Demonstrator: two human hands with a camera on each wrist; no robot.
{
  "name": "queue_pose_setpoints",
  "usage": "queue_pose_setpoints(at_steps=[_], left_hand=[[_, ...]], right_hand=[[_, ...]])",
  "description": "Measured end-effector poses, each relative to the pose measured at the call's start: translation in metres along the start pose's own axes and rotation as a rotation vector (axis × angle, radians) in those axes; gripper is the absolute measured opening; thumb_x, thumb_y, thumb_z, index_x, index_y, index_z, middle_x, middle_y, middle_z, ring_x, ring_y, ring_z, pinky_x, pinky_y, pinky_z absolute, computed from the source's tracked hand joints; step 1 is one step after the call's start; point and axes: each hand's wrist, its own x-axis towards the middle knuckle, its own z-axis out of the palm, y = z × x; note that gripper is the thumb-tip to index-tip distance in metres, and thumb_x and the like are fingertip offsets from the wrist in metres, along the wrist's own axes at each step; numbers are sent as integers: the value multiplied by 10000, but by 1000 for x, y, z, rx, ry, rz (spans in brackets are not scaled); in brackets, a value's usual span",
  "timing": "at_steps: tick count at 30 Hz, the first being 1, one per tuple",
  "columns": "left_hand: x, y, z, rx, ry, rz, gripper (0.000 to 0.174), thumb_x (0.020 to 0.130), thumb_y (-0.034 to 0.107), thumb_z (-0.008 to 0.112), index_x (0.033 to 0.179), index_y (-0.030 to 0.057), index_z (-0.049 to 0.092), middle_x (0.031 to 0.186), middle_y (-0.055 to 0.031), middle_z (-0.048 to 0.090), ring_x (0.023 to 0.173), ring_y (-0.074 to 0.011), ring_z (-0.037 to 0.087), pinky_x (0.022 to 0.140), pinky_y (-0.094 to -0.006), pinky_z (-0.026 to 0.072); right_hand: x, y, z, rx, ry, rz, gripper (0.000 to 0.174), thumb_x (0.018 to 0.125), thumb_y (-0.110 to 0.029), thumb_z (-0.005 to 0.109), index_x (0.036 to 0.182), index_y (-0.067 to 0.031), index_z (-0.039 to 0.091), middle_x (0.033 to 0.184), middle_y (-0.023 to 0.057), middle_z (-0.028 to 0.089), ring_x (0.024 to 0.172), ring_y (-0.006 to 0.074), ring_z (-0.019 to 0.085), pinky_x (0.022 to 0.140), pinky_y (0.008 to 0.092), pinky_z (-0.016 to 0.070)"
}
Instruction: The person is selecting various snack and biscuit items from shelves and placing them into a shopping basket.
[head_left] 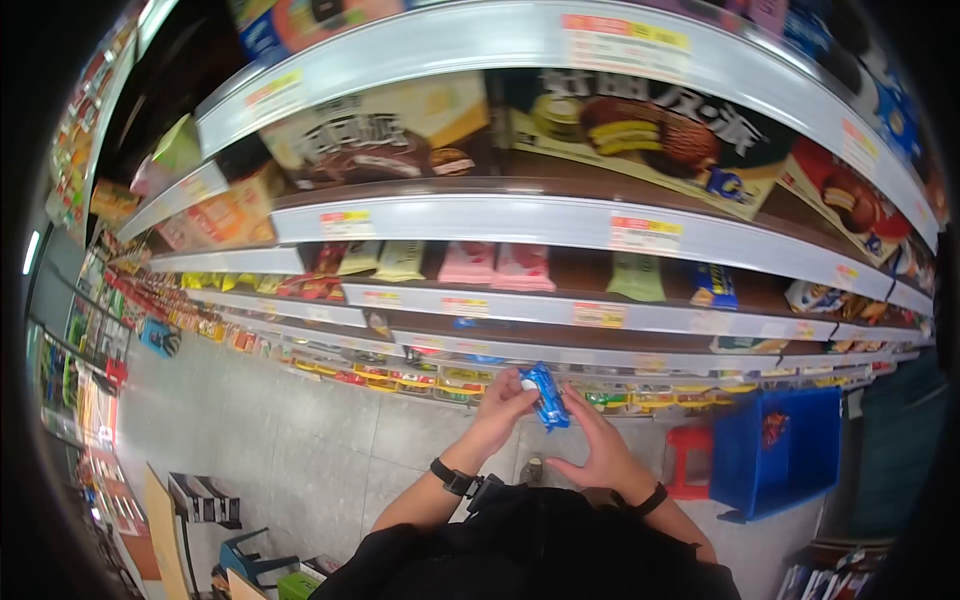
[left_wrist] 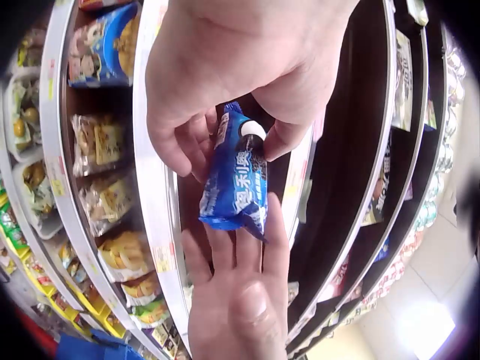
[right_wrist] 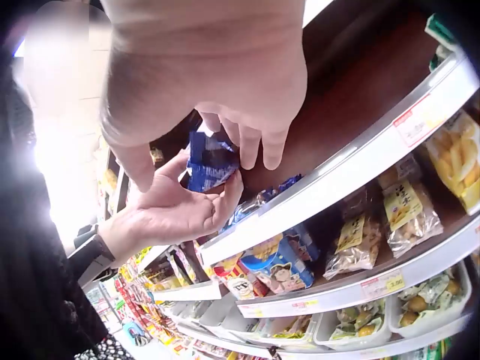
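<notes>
A small blue biscuit packet (head_left: 545,396) is held up in the air in front of the lower store shelves, between the person's two hands. Its wrapper is glossy, deep blue, with white lettering running down its length. A dark round biscuit with a white patch is printed near its upper end, and the lower end is flat and crimped. In the left wrist view it hangs nearly upright, tilted a little.

The left hand (head_left: 503,402) has the packet in a pinch at its upper end, thumb on one face and curled fingers on the other. The right hand (head_left: 603,456) lies flat and wide just below, its fingers straight and together. Their tips touch the packet's lower end without closing on it. Both wrists wear a black strap (head_left: 455,478).

Behind the packet is a brown shelf (head_left: 560,222) with a pale front rail carrying yellow and red price tags. The row above holds large boxes of chocolate pies (head_left: 640,130). In the right wrist view, clear bags of snacks (right_wrist: 409,214) lie on the rows under the hands. On the grey tiled floor (head_left: 300,430) to the person's right stand a blue plastic crate (head_left: 790,450) and, beside it, a red stool (head_left: 688,462).
</notes>
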Motion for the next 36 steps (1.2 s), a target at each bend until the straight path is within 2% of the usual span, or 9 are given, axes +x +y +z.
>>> queue_pose_setpoints(at_steps=[6, 8, 10, 11, 14, 22, 26, 28, 36], left_hand=[[12, 62, -78, 576, 401, 540, 414, 863, 33, 753, 1251, 25, 610, 1116, -52, 656, 928, -113, 631, 770, -268, 536], [11, 91, -88, 661, 458, 555, 434, 820, 28, 777, 1231, 31, 638, 1143, -100, 646, 958, -176, 637, 800, -311, 537], [12, 118, -95, 1240, 496, 899, 470, 796, 23, 780, 1244, 41, 639, 1174, -157, 625, 1020, -282, 631, 848, -378, 530], [11, 129, -95, 1282, 452, 888, 476, 780, 27, 768, 1240, 41, 646, 1198, -200, 608, 1089, -391, 596, 972, -465, 478], [24, 145, -111, 1701, 336, 902, 470, 769, 20, 764, 1226, 43, 656, 1270, -210, 599, 1139, -453, 564, 1030, -497, 426], [58, 133, -136, 1841, 183, 873, 278, 842, 83, 663, 1117, 78, 700, 1052, -167, 686, 1101, -370, 605, 1054, -534, 406], [63, 132, -109, 1827, 284, 673, 373, 792, 129, 731, 1150, 28, 698, 1180, -218, 649, 1183, -439, 554, 1060, -538, 401], [72, 124, -86, 1754, 320, 944, 431, 777, 147, 733, 1186, 21, 678, 1221, -242, 630, 1182, -462, 548, 1057, -553, 398], [98, 46, 72, 1563, -339, 1056, 404, 742, 30, 711, 1144, 44, 669, 1147, -129, 681, 929, -331, 630, 846, -433, 508]], right_hand=[[-10, 9, 32, -125, -68, 190, 647, 824, -204, 793, 1405, -69, 543, 1347, 175, 625, 1135, 307, 673, 942, 394, 550], [-17, 10, 37, -196, 72, 158, 499, 832, -169, 783, 1299, -90, 628, 1167, 130, 705, 919, 257, 722, 812, 368, 577], [-26, 17, 40, -150, 75, 179, 449, 828, -162, 785, 1250, -86, 650, 1122, 120, 715, 896, 252, 722, 792, 362, 575], [-29, 19, 40, -103, 75, 204, 399, 825, -154, 788, 1200, -82, 673, 1077, 111, 726, 872, 247, 721, 773, 355, 572], [-33, 20, 40, -99, 117, 199, 330, 825, -139, 787, 1134, -69, 694, 1013, 95, 737, 834, 235, 719, 735, 343, 565], [-42, 19, 33, -56, 216, 206, 268, 839, -132, 776, 1084, -53, 698, 984, 102, 740, 779, 242, 729, 710, 346, 566], [-48, 33, 17, -94, 186, 257, 242, 863, -166, 758, 1068, -53, 698, 987, 109, 744, 778, 234, 735, 694, 339, 570], [-49, 39, 7, -112, 243, 304, 241, 870, -189, 751, 1064, -56, 698, 987, 110, 743, 760, 236, 732, 693, 345, 575], [-79, 111, -15, -21, 289, 449, 231, 888, -234, 724, 1051, -74, 684, 929, 111, 728, 733, 257, 719, 680, 378, 577]])
